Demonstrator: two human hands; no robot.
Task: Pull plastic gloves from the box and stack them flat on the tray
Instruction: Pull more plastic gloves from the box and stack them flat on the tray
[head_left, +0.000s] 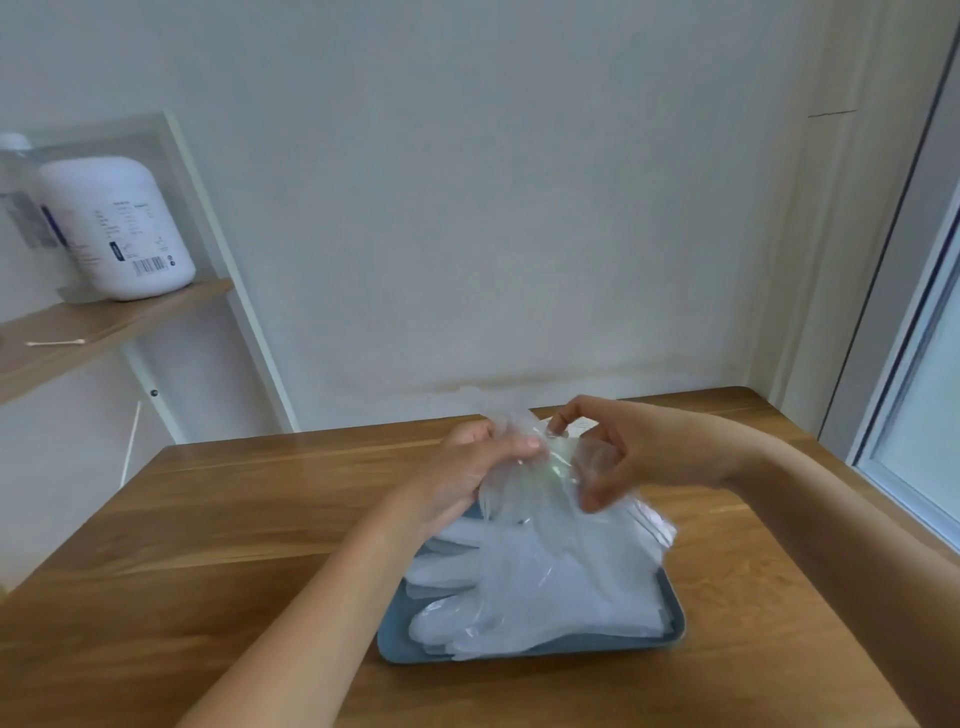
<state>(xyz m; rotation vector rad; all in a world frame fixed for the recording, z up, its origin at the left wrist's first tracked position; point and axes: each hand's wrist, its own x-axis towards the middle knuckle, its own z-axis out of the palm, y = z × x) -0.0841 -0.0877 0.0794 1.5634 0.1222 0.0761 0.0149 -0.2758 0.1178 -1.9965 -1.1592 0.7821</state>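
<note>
Glove (530, 467) pinched between both hands' fingers (524, 448) above tray (395, 642)

On the table (208, 545): the tray (395, 636). In the tray, lying flat one on top of another: a pile of gloves (545, 597). Just above the far end of the tray, hanging down toward the pile: the held glove (535, 467). Above the tray's left side, gripping that glove: the left hand (467, 467). Above the tray's right side, pinching it: the right hand (623, 452). Far left of the tray, behind it and higher up: a shelf (78, 322). On the shelf: a jug (117, 228), a bottle (18, 192) on the jug's side away from the tray, and a cotton swab (56, 342) in front. Behind the tray, past the table: the wall (493, 208). Right of the tray, past the table edge: a window (924, 415).
</note>
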